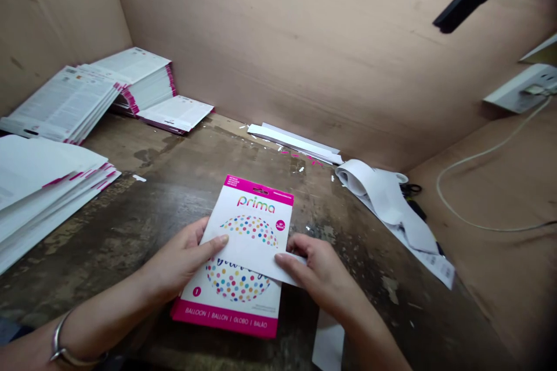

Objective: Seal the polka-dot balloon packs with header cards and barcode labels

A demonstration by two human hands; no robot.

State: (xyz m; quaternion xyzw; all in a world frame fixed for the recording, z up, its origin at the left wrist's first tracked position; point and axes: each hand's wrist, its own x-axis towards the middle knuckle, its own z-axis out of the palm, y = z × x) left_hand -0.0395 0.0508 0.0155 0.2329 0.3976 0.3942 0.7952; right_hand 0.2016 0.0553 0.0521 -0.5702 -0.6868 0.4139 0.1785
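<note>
A white and pink balloon packet printed with coloured dots lies upright-facing in front of me; a second pink edge under it suggests a stack. My left hand is closed on its left edge, the thumb pressing on top. Across the packet's middle runs a white paper strip, which covers part of the printed balloon. My right hand pinches the strip's right end between thumb and fingers, at the packet's right edge. Below this hand, another white strip reaches toward the table's near side.
Stacks of packets stand at the back left, with more packets at the near left. A curling roll of white labels lies right, beside black-handled scissors. Paper strips line the back wall. A socket hangs right.
</note>
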